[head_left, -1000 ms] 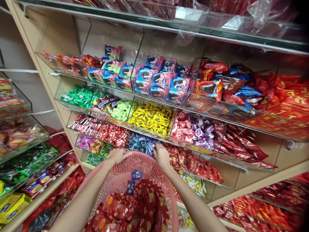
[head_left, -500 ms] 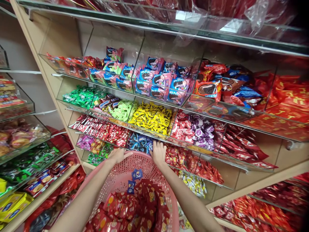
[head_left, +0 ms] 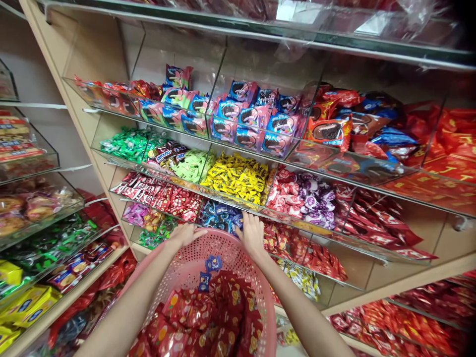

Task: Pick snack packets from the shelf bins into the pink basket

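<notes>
A pink perforated plastic basket (head_left: 266, 292) is below the shelves, half full of red-wrapped sweets (head_left: 208, 322), with two small blue packets (head_left: 208, 272) lying at its far side. My left hand (head_left: 183, 235) is closed on the basket's far rim, thumb along the edge. My right hand (head_left: 253, 237) is just past the rim, at the front of a low compartment of blue-wrapped sweets (head_left: 219, 216). Its fingers stretch forward and its thumb stands apart at the right end of those sweets. Nothing shows in it, though its fingertips are partly hidden under the shelf lip.
Clear-fronted shelves (head_left: 372, 186) rise in tiers ahead. Yellow-wrapped sweets (head_left: 238, 178) lie just above the blue ones, red packets (head_left: 297, 243) to the right. A wooden upright (head_left: 80, 129) stands left, and more packaged snacks (head_left: 33, 307) fill the shelves beyond it.
The view has shifted slightly, so the shelves appear a little further right. My right hand has moved slightly up and right by the blue sweets. My left hand stays on the rim.
</notes>
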`<action>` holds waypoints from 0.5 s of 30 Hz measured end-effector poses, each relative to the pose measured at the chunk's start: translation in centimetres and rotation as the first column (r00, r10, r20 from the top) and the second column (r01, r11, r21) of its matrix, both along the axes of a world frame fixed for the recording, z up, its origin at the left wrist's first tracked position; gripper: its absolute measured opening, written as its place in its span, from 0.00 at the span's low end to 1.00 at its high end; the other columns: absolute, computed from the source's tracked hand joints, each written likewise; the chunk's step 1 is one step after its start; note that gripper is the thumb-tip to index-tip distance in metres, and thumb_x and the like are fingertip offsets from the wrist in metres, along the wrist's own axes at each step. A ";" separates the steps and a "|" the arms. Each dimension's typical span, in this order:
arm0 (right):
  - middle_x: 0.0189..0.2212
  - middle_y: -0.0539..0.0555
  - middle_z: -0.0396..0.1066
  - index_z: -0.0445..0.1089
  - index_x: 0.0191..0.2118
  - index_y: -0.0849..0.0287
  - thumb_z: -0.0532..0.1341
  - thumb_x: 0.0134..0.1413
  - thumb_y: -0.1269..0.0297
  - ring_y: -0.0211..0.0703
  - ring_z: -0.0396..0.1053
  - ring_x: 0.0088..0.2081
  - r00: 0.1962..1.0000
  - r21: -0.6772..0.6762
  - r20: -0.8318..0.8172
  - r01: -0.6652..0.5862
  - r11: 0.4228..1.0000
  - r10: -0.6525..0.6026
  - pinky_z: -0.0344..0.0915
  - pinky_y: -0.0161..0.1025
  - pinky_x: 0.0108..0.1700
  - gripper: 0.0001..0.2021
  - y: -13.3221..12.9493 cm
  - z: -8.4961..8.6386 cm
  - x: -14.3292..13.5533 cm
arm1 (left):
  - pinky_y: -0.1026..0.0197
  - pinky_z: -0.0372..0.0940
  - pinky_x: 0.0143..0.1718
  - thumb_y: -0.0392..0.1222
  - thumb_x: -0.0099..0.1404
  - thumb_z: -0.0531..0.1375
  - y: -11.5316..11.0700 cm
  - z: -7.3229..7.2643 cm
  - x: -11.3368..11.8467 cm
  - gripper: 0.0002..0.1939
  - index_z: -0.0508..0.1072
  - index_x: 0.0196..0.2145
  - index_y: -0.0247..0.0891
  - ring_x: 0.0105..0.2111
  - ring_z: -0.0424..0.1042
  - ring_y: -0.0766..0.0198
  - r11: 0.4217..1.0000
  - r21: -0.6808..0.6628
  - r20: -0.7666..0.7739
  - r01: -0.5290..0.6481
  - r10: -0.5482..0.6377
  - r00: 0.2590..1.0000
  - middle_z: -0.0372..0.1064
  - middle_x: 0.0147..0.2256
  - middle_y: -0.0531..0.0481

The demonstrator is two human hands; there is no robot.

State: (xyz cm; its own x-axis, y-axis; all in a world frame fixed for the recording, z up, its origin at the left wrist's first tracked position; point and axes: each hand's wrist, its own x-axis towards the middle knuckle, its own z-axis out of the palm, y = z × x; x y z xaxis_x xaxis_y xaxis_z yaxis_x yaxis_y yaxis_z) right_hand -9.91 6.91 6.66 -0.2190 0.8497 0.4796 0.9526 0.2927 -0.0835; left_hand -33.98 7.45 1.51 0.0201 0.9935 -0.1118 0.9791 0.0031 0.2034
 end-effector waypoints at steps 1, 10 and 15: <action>0.40 0.59 0.62 0.51 0.53 0.60 0.52 0.50 0.61 0.48 0.56 0.41 0.999 -0.011 -0.013 -0.041 0.999 0.041 0.52 0.43 0.40 0.24 -0.7 -0.1 0.3 | 0.54 0.60 0.34 0.72 0.47 0.34 0.0 0.1 0.1 0.40 0.71 0.31 0.40 0.35 0.68 0.51 1.000 -0.002 0.002 -0.002 0.002 1.000 0.70 0.33 0.41; 0.50 0.54 0.58 0.52 0.52 0.55 0.56 0.47 0.61 0.42 0.55 0.51 0.888 -0.416 -0.264 -0.458 0.785 0.377 0.52 0.38 0.50 0.25 -5.0 -6.2 0.4 | 0.55 0.60 0.35 0.72 0.46 0.35 -0.1 -0.1 0.2 0.40 0.72 0.31 0.39 0.36 0.68 0.51 1.000 0.010 0.018 -0.024 0.024 1.000 0.70 0.33 0.40; 0.50 0.53 0.58 0.52 0.52 0.53 0.57 0.45 0.60 0.44 0.54 0.52 0.889 -0.486 -0.237 -0.457 0.745 0.391 0.50 0.41 0.51 0.26 -4.8 -7.8 -2.7 | 0.57 0.60 0.35 0.71 0.48 0.37 -0.2 -0.1 0.1 0.38 0.71 0.30 0.38 0.36 0.68 0.53 1.000 0.014 0.009 -0.019 0.019 1.000 0.70 0.33 0.40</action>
State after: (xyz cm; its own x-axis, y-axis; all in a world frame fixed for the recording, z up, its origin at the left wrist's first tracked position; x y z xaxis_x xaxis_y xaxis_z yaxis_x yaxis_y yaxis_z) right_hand -12.57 2.13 -1.10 -0.5897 0.8065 0.0422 0.7143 0.5452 -0.4388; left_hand -33.85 7.26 1.39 0.0023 0.9952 -0.0982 0.9771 0.0187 0.2119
